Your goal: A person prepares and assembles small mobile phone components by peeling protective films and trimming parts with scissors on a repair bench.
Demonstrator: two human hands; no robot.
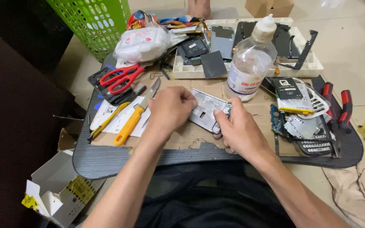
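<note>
Left hand [170, 109] curled closed over the left end of a silver phone frame [208, 109], right hand [238, 128] pinching its right end between thumb and fingers, the frame itself at the centre of the frame, just above a sheet of cardboard [191, 136] on a dark lap tray [106, 158]. Just left of the left hand, a yellow-handled knife [132, 120] and a yellow-handled screwdriver [106, 122] on white paper, red scissors [121, 78] above them. Just above the right hand, a clear plastic bottle [250, 63] standing upright, very near the knuckles. Right of centre, a circuit board [281, 118], a keypad part [315, 145], a flat battery pack [292, 99], and red-handled pliers [339, 105]. Along the top, a white tray [313, 67] full of dark phone parts; upper left, a green basket [93, 21]. Likely troubles from here: too much twist between the two grips bending the thin frame; a jerk of the right hand knocking the bottle over onto the loose electronics; a small piece dropping off the tray edge into the lap.
</note>
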